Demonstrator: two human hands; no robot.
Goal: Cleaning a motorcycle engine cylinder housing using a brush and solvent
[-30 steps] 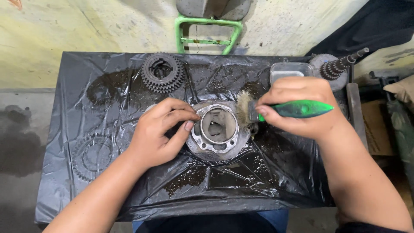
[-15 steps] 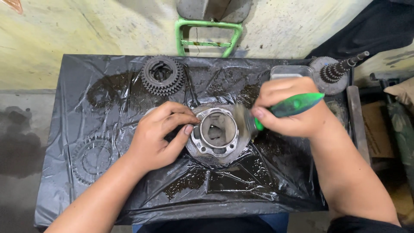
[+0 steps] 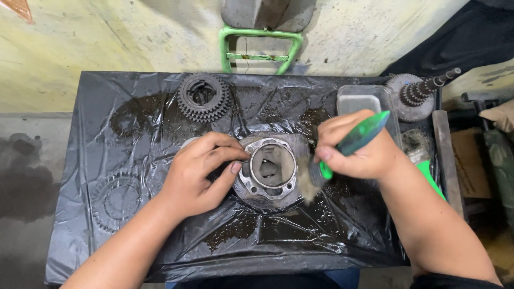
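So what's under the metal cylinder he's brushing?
The metal cylinder sits on wet black plastic sheeting. A gear shape bulges beneath the sheet on the left; what lies directly under the cylinder is hidden.

Left hand (image 3: 201,171) is resting palm down, fingers curled, thumb pressing inward — right hand (image 3: 356,152) is gripping in a closed fist, both forearms angling inward.

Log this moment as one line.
left hand: steadies cylinder | right hand: grips green brush, bristles at cylinder's right side | sheet: black, oily | gear cluster: behind
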